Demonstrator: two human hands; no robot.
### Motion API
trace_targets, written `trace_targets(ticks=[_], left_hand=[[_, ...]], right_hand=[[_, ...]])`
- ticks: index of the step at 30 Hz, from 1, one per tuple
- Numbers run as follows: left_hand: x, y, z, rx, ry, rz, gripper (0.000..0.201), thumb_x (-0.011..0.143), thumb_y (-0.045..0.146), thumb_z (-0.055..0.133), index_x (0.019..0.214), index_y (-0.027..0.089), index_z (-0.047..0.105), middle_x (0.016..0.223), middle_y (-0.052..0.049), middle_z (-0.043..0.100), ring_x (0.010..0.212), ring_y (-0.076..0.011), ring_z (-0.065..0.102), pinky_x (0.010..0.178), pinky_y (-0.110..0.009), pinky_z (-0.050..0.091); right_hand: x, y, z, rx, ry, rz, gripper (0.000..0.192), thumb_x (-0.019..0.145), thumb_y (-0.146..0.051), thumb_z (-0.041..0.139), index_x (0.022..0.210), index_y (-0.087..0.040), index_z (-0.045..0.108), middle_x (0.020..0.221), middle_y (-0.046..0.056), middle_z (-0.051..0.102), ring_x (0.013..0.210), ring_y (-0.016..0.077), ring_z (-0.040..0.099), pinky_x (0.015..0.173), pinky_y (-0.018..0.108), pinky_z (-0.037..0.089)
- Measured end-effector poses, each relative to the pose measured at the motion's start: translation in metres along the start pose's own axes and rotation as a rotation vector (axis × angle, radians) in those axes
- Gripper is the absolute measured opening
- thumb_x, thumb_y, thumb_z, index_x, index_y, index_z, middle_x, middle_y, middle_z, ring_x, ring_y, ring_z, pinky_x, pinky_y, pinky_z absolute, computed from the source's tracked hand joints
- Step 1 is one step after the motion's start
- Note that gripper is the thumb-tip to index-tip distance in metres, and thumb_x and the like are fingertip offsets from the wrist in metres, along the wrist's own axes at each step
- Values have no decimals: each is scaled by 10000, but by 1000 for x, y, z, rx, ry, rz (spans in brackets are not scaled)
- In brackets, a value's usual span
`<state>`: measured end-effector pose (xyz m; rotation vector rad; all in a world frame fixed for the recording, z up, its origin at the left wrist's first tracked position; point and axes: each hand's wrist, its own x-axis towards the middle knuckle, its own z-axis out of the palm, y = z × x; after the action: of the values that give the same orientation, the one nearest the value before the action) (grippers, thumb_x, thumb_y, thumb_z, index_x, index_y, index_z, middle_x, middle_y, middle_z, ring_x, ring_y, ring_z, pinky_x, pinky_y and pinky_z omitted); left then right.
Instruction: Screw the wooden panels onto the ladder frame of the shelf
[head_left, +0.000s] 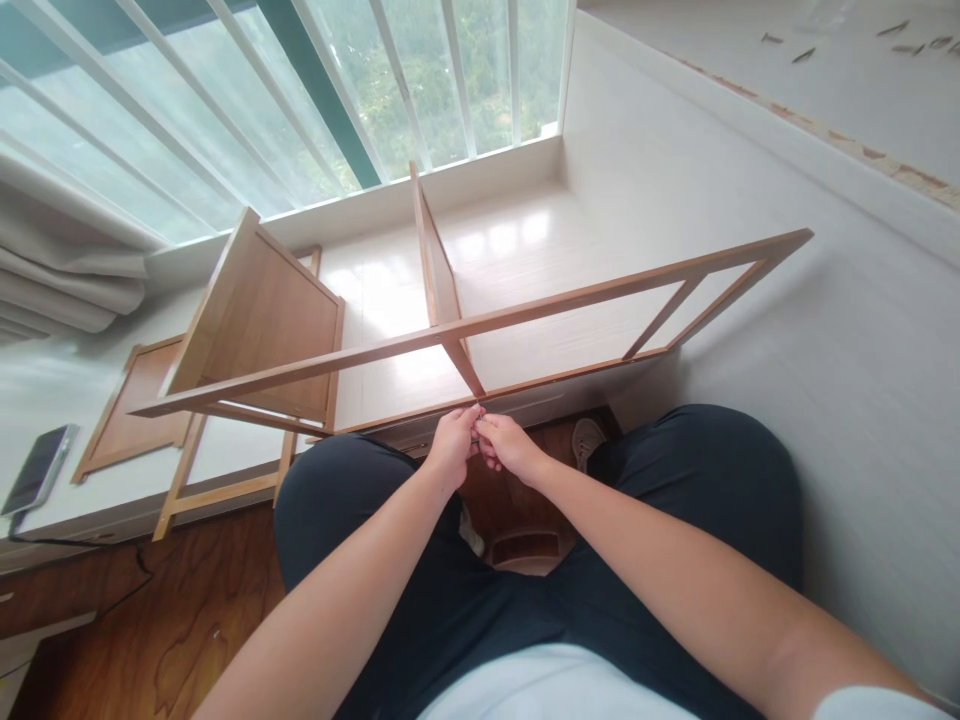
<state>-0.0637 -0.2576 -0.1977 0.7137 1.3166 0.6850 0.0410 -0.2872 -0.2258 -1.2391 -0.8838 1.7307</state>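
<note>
White shirt below, left hand touches right hand beside wooden frame.

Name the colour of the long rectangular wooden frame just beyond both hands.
The long rectangular wooden frame is medium brown; the head view shows it best.

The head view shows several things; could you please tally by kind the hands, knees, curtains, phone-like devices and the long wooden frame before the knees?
Hands: 2, left hand and right hand
Knees: 2, left knee and right knee
Long wooden frame: 1
Curtain: 1
Phone-like device: 1
Total: 7
</note>
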Motion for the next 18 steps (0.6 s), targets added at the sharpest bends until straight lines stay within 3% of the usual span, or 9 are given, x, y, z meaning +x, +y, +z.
trace_targets(ticks=[6,12,18], left_hand=[[1,-3,-3,6,44,2,332,751,435,776,864,147,654,588,14,569,466,-119,558,461,-239,445],[1,-1,-1,5,97,-22,319,723,416,793,842,141,686,671,9,590,549,-74,531,493,-186,387],[-1,2,1,-17,76,-30,317,732,416,782,846,146,659,609,31,547,475,-87,523,462,-212,388]], right_hand=[[-1,7,1,2,73,-45,335,842,-505,575,686,-229,463,473,-92,397,387,92,404,384,220,287],[-1,7,-3,-82,173,-114,320,824,-386,653,607,-209,498,485,-62,467,453,92,403,464,236,270],[-2,5,-2,-5,143,-76,329,842,-444,614,627,-212,525,462,-65,450,430,99,393,448,242,283]])
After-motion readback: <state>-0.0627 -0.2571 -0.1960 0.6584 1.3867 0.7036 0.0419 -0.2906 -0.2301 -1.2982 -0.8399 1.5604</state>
